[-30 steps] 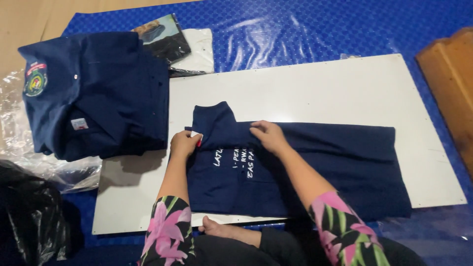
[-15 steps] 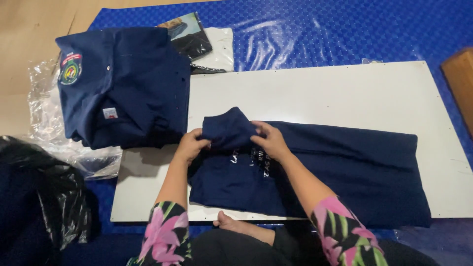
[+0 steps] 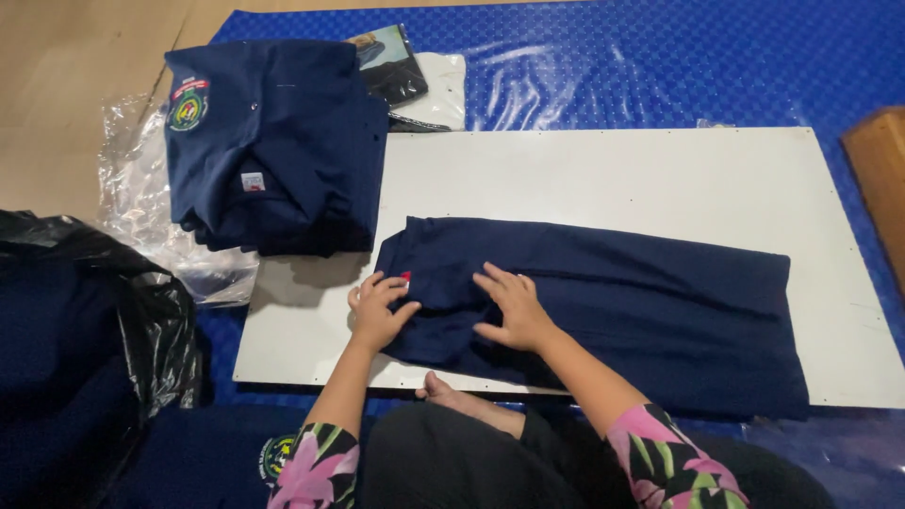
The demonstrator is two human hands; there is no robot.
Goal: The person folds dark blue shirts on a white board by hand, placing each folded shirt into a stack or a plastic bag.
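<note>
Folded flat since a moment ago, the long navy-blue cloth garment (image 3: 603, 302) lies under both palms: left hand (image 3: 377, 311) and right hand (image 3: 509, 306) press with fingers spread on the white rectangular board (image 3: 613, 174). Beyond the left fingers sits a stack of folded navy shirts (image 3: 273, 141).

A stack of folded navy shirts (image 3: 273, 141) with a round chest badge lies up and to the left of the grip, partly on crinkled clear plastic wrap (image 3: 141, 217). Behind the stack sits a flat dark packet (image 3: 391, 66) on a white one. A black plastic bag (image 3: 85, 349) bulges far left. A white board (image 3: 613, 174) rests on blue patterned sheeting (image 3: 660, 66). A wooden edge (image 3: 881, 179) shows far right.
</note>
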